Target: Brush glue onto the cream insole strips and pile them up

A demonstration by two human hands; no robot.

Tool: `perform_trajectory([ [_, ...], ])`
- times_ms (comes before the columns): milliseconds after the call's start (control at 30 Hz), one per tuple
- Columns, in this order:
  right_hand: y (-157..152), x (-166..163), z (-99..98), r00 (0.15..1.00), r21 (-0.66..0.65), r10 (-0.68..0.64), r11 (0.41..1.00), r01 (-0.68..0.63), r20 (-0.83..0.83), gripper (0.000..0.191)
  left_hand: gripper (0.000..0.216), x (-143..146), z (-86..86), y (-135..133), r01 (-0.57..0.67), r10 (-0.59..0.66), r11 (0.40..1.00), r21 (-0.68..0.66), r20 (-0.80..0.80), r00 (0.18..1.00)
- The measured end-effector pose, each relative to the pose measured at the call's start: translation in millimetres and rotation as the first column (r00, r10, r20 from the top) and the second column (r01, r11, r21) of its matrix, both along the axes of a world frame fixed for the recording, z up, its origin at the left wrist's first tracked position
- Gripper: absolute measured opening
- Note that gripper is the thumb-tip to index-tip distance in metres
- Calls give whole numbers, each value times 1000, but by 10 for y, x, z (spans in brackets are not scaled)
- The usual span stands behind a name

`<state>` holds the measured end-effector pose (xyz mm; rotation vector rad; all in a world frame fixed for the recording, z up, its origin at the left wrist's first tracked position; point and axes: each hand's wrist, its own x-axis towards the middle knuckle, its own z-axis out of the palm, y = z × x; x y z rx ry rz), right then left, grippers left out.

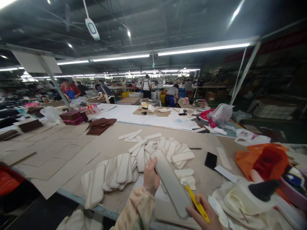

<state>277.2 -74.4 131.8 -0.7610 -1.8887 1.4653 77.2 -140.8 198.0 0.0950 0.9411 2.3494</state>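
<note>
My left hand (151, 176) is closed on the upper part of a long grey strip (170, 184) with rounded ends, thumb on its face. My right hand (206, 211) grips a yellow-handled brush (197, 204) with a whitish head, and its fingertips touch the strip's lower end. Beyond the strip lies a spread heap of cream rounded pieces (122, 167), fanned and overlapping on the table. A smaller stack of cream pieces (185, 174) sits beside the brush head.
A black phone (211, 160) lies right of the heap. Further right are a white bottle with a black tip (263, 190) and an orange bag (266, 159). Brown sheets (100, 126) are stacked at back left. Several people work at tables beyond.
</note>
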Motion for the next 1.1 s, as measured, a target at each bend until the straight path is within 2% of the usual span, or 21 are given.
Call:
perform_trajectory([
  [167,-18,-36,-7,1000,18,10,1000,-10,8,35,25,-98,65,-11,18,-17,1000,7,-73,997],
  [700,-63,-54,-49,1000,37,-20,999,19,19,36,28,-129,81,42,-18,17,1000,-23,-36,999],
  [867,-87,-63,5,999,55,-30,998,28,23,34,32,-131,16,20,48,-49,999,-5,-23,999],
  [1100,-67,-82,30,999,103,-25,994,21,35,32,31,2,-152,-14,147,-145,987,-60,37,989],
])
